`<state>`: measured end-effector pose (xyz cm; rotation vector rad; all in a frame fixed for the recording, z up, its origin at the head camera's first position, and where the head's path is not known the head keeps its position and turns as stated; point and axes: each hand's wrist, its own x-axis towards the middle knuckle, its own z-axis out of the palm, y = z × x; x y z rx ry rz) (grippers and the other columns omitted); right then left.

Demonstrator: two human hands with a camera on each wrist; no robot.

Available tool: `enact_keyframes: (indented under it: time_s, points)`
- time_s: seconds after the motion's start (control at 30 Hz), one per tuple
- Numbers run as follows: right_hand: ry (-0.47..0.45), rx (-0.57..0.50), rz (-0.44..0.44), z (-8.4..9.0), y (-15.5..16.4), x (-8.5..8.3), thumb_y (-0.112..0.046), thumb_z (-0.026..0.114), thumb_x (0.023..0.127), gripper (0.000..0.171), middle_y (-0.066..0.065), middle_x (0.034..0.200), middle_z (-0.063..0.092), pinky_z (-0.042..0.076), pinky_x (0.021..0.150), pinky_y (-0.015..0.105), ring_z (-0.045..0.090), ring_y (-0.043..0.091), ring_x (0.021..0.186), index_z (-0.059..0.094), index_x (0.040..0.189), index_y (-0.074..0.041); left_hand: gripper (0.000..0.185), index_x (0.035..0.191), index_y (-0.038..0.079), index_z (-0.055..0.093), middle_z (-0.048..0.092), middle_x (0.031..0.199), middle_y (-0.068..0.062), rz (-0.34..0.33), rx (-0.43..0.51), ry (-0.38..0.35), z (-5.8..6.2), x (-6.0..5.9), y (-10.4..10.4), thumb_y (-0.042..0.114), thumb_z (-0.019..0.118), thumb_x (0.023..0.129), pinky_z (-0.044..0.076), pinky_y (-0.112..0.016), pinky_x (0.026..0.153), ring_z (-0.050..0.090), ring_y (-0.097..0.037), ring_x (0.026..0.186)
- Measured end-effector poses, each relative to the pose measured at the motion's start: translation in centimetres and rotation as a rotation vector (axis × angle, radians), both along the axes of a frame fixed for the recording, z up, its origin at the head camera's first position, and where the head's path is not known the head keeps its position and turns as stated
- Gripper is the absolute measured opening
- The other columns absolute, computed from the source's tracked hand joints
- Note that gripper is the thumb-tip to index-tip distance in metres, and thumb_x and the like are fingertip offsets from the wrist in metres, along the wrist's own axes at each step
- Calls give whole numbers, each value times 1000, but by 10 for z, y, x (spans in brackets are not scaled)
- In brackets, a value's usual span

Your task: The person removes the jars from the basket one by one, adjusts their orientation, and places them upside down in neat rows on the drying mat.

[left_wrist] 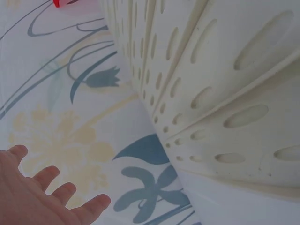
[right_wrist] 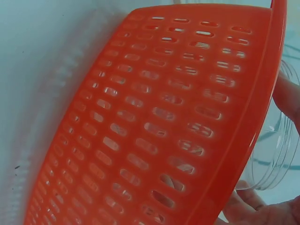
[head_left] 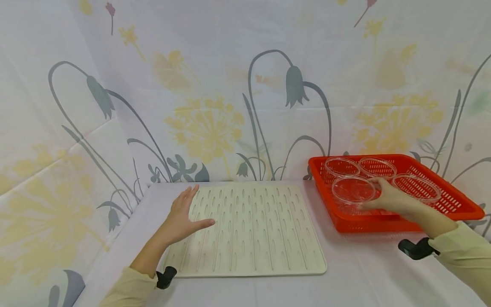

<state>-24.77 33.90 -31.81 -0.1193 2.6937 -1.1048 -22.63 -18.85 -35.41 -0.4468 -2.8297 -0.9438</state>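
Observation:
My right hand (head_left: 395, 199) reaches over the red basket (head_left: 377, 224) and grips a clear petri dish (head_left: 353, 189) by its right edge. In the right wrist view, the fingers (right_wrist: 267, 213) wrap around the see-through dish (right_wrist: 267, 164) beyond the basket's rim. Three more clear round dishes, among them one at the right (head_left: 416, 187), sit in the basket. My left hand (head_left: 180, 219) is held with fingers spread and thumb apart, over the left side of a cream slotted mat (head_left: 245, 230); it holds nothing.
A white cloth (head_left: 356, 264) covers the table under the mat and basket. Behind them hangs a flower-printed curtain (head_left: 230, 85), close to the back edges of both. The basket's raised slotted walls stand to the right of the mat.

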Motion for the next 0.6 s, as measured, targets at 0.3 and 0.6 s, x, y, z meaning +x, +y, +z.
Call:
enact_keyframes:
  time_s: [0.3, 0.6]
  points:
    - [40, 17, -28, -1, -6, -2, -42, 77, 72, 111, 39, 138, 17, 39, 87, 63, 27, 54, 117, 6, 141, 8, 104, 151, 17, 10, 5, 152, -17, -30, 27, -8, -2, -4, 8, 52, 71, 75, 21, -71, 94, 2, -41, 137]
    - [47, -31, -32, 11, -9, 1, -42, 75, 75, 106, 37, 138, 17, 43, 84, 60, 26, 52, 116, 7, 142, 5, 104, 151, 18, 10, 5, 153, -13, -52, 40, -6, 2, -7, 18, 52, 72, 74, 22, -70, 95, 2, -39, 137]
